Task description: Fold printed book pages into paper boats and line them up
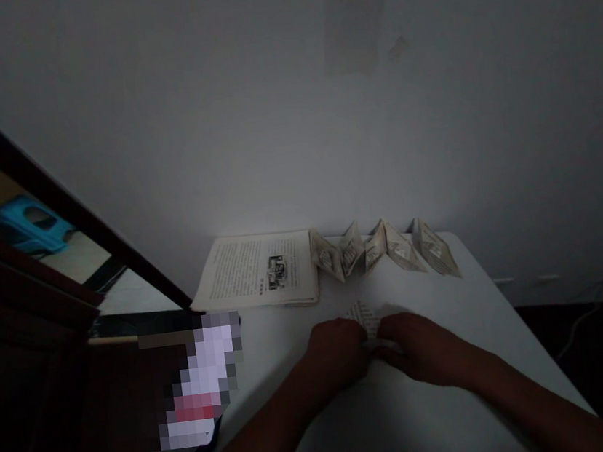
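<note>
Between my two hands is a folded piece of printed paper (365,318), pinched near the middle of the white table. My left hand (339,349) grips its left side with the fingers curled. From the right, my right hand (412,344) closes on the other side, thumb below and fingers above. The hands cover most of the paper, so its full shape is hidden. Behind them stand several folded paper boats (404,246) in a row along the wall, made of similar printed paper.
A stack of printed sheets (246,273) lies at the table's back left. Along the left edge rests a pixelated, phone-like object (205,384). The white table (467,411) meets a grey wall (266,113). A dark-framed mirror or opening (73,203) leans at the left.
</note>
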`<state>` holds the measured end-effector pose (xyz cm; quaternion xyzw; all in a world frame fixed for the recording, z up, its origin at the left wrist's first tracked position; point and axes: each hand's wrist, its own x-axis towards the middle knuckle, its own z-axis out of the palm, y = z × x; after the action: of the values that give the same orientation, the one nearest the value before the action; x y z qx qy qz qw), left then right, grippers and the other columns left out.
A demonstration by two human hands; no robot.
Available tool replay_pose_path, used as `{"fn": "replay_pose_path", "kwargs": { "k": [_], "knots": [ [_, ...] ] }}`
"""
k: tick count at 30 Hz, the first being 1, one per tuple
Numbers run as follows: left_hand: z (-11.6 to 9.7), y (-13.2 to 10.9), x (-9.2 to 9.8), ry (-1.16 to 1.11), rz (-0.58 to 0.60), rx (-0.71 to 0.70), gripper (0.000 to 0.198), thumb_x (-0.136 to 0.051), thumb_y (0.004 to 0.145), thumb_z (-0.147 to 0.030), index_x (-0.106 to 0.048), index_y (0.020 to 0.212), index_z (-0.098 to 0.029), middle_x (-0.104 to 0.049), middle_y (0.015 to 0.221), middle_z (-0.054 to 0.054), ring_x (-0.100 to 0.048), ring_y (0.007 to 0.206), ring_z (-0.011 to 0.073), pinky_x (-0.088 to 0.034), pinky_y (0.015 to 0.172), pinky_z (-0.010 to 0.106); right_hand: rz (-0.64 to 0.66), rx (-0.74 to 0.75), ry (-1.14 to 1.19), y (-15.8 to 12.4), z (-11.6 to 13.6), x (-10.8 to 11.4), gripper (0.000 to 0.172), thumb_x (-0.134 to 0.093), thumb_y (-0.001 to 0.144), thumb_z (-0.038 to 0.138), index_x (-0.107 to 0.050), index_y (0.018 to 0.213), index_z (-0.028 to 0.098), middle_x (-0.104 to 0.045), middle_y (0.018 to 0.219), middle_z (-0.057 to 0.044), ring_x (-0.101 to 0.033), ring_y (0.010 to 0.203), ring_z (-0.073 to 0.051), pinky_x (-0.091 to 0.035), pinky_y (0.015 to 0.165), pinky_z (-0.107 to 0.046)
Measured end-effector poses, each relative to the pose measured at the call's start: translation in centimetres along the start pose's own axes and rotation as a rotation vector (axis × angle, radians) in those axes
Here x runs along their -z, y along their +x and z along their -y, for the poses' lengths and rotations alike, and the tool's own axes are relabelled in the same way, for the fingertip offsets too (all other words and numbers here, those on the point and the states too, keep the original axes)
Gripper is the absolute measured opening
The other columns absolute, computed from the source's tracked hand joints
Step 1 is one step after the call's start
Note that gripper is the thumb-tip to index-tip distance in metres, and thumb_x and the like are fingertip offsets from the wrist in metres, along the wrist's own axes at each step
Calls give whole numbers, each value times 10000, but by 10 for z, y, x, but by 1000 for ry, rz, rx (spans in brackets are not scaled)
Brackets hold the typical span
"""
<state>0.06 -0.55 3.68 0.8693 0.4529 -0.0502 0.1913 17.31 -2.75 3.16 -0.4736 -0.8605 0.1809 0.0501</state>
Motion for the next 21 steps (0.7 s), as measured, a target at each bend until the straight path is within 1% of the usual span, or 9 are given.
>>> {"fn": "replay_pose_path", "kwargs": {
  "k": [4,7,11,16,21],
  "knots": [
    [-3,2,1,14,5,61,284,-487,769,-375,-647,851,-155,-673,873,130,-642,833,287,-500,704,392,0,-96,-82,3,4,-2,204,-515,819,299,-666,841,163,-696,820,-89,-639,780,-233,-441,673,-298],
    [-4,4,2,15,5,101,301,-505,738,-370,-641,882,-144,-672,886,144,-642,839,301,-506,697,407,14,-117,-112,4,6,-1,190,-531,800,289,-671,848,170,-703,835,-89,-645,797,-240,-444,684,-299],
    [-2,3,6,19,-4,114,288,-500,705,-311,-639,892,-142,-679,873,136,-649,822,300,-514,685,401,24,-160,-164,5,9,-1,213,-536,790,307,-676,860,162,-705,849,-106,-645,811,-270,-455,693,-337],
    [7,-1,14,39,50,179,301,-550,657,-340,-629,875,-147,-672,903,125,-644,837,277,-514,692,364,36,-199,-183,5,12,0,225,-532,792,314,-681,863,162,-703,854,-112,-644,815,-279,-461,699,-359],
    [21,-7,19,55,85,220,297,-554,660,-375,-624,853,-161,-669,922,111,-636,859,267,-504,708,345,40,-216,-202,6,11,-2,240,-528,794,336,-678,853,157,-700,857,-111,-642,817,-280,-461,705,-359]
  ]
}}
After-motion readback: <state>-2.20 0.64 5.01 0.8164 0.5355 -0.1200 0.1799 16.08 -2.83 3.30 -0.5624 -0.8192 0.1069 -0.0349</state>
